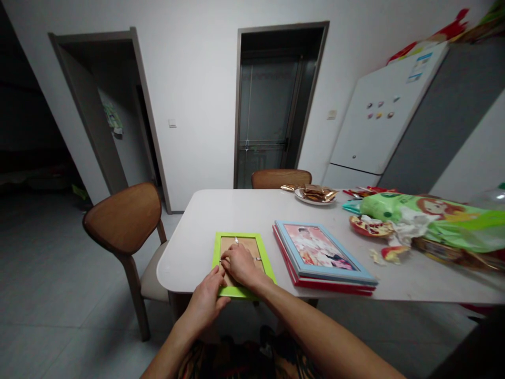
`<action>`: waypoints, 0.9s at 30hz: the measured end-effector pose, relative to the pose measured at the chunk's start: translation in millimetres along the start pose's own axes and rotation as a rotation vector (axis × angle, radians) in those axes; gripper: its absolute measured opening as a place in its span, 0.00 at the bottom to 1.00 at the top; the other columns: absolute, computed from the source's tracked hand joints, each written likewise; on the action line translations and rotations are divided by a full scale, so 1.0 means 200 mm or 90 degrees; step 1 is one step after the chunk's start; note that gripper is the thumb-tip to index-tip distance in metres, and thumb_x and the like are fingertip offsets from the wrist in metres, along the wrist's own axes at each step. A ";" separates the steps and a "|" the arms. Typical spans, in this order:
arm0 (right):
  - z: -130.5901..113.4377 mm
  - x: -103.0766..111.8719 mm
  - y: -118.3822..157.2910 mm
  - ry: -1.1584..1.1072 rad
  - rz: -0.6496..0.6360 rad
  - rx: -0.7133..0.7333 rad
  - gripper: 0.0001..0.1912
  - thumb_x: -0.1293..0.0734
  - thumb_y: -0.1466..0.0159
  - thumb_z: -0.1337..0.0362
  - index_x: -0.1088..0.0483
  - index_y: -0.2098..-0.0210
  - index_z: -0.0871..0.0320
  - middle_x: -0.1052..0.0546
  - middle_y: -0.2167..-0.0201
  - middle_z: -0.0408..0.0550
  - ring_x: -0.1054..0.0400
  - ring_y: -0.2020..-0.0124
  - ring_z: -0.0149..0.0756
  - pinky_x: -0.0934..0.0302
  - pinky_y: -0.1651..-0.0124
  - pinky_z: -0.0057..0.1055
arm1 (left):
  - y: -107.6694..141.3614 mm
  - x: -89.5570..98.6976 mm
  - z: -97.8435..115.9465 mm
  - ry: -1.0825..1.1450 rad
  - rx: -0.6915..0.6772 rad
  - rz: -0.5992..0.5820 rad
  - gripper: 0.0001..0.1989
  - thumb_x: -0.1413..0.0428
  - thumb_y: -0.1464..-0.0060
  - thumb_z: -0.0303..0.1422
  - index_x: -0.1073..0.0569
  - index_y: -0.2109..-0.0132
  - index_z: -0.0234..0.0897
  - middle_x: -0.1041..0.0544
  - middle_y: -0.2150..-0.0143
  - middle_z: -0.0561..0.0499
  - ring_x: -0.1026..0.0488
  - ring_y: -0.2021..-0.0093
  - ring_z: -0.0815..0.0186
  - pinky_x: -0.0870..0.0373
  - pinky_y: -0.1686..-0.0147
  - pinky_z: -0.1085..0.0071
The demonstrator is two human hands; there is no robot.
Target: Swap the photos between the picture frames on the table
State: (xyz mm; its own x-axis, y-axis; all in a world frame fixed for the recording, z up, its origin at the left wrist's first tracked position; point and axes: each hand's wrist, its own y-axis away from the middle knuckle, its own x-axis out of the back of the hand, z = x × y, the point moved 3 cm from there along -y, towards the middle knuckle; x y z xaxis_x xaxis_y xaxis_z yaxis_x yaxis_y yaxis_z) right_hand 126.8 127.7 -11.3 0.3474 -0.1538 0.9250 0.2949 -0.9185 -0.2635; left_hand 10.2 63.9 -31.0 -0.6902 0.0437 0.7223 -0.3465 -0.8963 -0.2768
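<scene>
A lime-green picture frame (241,290) lies face down near the table's front edge, its brown backing board (251,249) upward. Small metal clips (257,258) show at the top and right of the board. My left hand (206,298) grips the frame's lower left corner, thumb along the bottom border. Across the board reaches my right hand (241,264), its fingers bunched at a metal clip by the left border; the fingertips partly cover that clip. Just right of the hands is a stack of frames, a light-blue one (323,250) with a photo on top and red ones (331,286) beneath.
On the white table (236,205) are a plate (298,196) of wrapped snacks, a cut pomegranate (371,226), peel (394,253), crumpled tissue (412,226) and a green package (453,216). Wooden chairs stand at the left (126,218) and far side (281,178). A fridge (374,116) is back right.
</scene>
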 end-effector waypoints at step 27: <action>0.24 -0.02 -0.11 0.006 -0.005 -0.111 0.13 0.44 0.42 0.63 0.34 0.59 0.50 0.30 0.58 0.44 0.43 0.57 0.40 0.52 0.59 0.36 | 0.01 0.02 0.06 0.000 0.018 -0.022 0.20 0.45 0.62 0.22 0.33 0.58 0.37 0.31 0.50 0.45 0.44 0.43 0.59 0.45 0.46 0.60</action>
State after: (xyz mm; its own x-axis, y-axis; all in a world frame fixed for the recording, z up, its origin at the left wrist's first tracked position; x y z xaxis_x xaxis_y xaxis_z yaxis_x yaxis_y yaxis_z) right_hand 162.3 165.5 -22.0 0.3364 -0.1488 0.9299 0.1380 -0.9690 -0.2050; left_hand 14.4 57.0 -21.1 -0.6774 0.0752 0.7318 -0.3526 -0.9062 -0.2333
